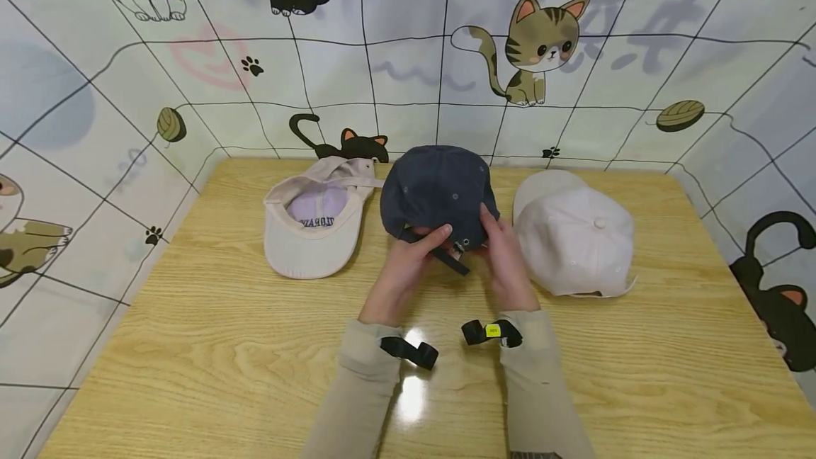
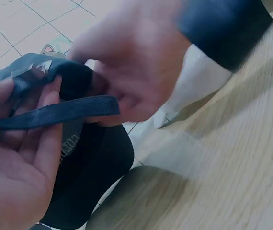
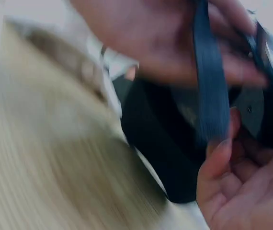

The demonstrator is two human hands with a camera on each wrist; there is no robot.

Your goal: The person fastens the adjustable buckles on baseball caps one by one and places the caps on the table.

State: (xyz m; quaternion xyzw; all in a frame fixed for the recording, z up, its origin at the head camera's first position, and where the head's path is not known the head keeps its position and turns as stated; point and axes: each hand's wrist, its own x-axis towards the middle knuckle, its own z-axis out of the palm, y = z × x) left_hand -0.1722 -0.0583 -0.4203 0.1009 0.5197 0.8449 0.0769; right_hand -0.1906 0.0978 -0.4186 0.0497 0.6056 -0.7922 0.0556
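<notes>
A dark navy baseball cap is held between both hands in the middle, its back opening turned toward the person. My left hand grips the left side of that opening, thumb on top beside the loose strap. On the opposite side, my right hand holds the cap's back edge near a small metal buckle. In the left wrist view the strap crosses over the left fingers. The dark brim shows beyond the hands in the right wrist view, with fingers partly hidden inside the cap.
Left of the hands, a cream cap lies upside down, lilac inside. A white cap lies crown up at the right, close to the right hand. The wooden table is backed and flanked by cat-print sheeting.
</notes>
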